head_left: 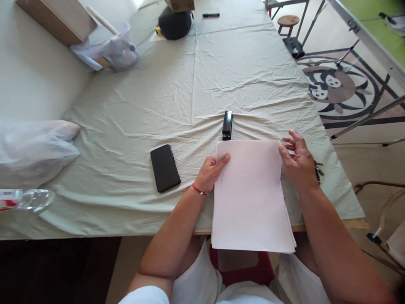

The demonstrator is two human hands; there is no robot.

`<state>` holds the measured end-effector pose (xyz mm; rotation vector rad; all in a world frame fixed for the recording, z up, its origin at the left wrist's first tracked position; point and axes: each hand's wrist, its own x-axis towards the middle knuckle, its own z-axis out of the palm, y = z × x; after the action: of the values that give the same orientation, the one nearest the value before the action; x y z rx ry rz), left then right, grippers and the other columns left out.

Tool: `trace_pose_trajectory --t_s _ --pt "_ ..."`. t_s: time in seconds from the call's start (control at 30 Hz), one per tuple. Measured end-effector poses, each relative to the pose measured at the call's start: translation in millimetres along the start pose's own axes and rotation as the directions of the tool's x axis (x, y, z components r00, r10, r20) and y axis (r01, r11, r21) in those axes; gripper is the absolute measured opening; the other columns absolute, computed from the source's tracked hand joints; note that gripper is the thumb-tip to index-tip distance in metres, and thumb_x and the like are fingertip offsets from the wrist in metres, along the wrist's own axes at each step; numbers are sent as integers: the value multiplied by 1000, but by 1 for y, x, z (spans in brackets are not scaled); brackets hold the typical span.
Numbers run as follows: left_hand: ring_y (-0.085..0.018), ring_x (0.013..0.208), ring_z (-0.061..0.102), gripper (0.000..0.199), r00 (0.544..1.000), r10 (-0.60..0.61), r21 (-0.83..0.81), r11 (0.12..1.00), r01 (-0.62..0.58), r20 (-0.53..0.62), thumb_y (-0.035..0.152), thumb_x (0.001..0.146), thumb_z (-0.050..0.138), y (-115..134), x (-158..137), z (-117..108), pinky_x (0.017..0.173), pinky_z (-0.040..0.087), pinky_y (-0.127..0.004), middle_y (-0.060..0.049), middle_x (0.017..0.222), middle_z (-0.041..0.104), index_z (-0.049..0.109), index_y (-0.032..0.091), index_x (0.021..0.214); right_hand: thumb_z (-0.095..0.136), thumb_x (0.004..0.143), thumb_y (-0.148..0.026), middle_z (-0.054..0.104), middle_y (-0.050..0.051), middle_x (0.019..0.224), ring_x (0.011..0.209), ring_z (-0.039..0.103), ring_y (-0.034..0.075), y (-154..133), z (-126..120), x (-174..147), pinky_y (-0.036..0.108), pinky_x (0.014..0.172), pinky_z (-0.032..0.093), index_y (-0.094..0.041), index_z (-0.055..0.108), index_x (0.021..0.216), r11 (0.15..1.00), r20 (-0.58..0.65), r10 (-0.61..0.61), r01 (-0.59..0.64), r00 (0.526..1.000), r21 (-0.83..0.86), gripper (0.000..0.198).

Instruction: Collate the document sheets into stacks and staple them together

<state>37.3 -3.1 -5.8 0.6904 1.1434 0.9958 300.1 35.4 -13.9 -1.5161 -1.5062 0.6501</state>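
A thin stack of blank white paper sheets (248, 198) hangs partly over the table's front edge, its lower corners slightly fanned. My left hand (212, 171) grips the stack at its upper left edge, thumb on top and fingers hidden beneath. At the upper right corner is my right hand (297, 158), fingers apart and its thumb tip beside the paper edge; I cannot tell whether it touches. Just beyond the top edge of the paper lies a black stapler (227, 125). A dark phone (165, 168) rests left of my left hand.
Keys (319, 169) lie by my right wrist on the cloth-covered table (152, 105). At left are a plastic bottle (27, 199) and a white plastic bag (38, 147). Farther back are a black case (175, 23), a marker (211, 15) and a bagged bundle (117, 50).
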Motion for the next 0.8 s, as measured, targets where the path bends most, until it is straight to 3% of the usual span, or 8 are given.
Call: trace_pose_trajectory --t_s 0.1,0.17,0.3,0.43,0.6,0.8 --pt "-20 66 70 60 1000 5 14 1000 -5 -4 62 66 87 1 -1 1 57 52 -27 -10 80 74 72 8 88 59 95 -44 57 15 145 128 59 31 1 -3 6 51 97 56 -29 60 141 977 46 -160 165 986 -132 49" --pt "-21 66 70 60 1000 7 19 1000 -7 -3 62 66 87 1 -2 1 57 52 -27 -11 80 74 72 8 89 57 97 -45 56 14 148 139 51 33 0 -2 8 58 110 46 -30 63 139 946 84 -233 246 969 -210 45" --pt "-18 63 68 58 1000 5 0 1000 -5 10 60 65 88 1 -3 2 58 53 -26 -10 79 74 72 8 86 53 100 -45 52 14 153 146 45 33 -4 0 8 60 121 31 -28 64 138 892 137 -331 357 934 -277 43" --pt "-17 62 67 57 1000 2 -14 1000 -2 6 59 64 89 2 -4 2 58 54 -26 -10 79 74 72 9 84 47 103 -49 55 12 150 145 45 32 -9 0 6 56 121 33 -27 75 116 898 119 -338 358 934 -257 38" --pt "-18 63 68 56 1000 9 -17 1000 -8 26 59 67 87 2 -4 2 59 54 -27 -11 79 74 73 8 85 45 104 -48 53 10 153 146 45 31 -12 0 6 57 122 31 -28 73 125 892 132 -365 387 921 -232 40" --pt "-20 63 69 61 1000 -4 -18 1000 4 24 62 64 88 1 -3 2 58 53 -27 -11 80 74 74 8 89 46 104 -48 54 9 152 147 44 31 -11 3 4 57 123 31 -30 77 116 895 149 -358 384 922 -225 38"
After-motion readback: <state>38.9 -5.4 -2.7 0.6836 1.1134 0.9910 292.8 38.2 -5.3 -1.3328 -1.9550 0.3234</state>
